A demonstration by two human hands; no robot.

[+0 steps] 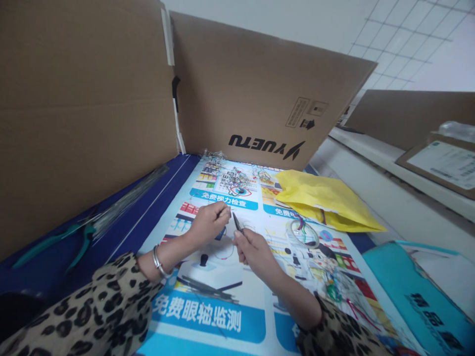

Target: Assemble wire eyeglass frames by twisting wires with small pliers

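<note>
Head view: the left hand [211, 222] is pinched closed, contents unclear, while the right hand [256, 251] grips a dark pointed tool [236, 222].

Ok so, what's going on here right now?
Someone is working over a printed sheet. The right hand holds a dark pointed tool, its tip close to the left hand, which is pinched shut; anything in it is too small to tell. Tangled strands lie farther back, and a yellow bag to the right.

Beyond the left hand [210, 222] lies free desk [174, 179], before tangled wires [236, 179] and a cardboard panel [260, 89] block the way.
</note>
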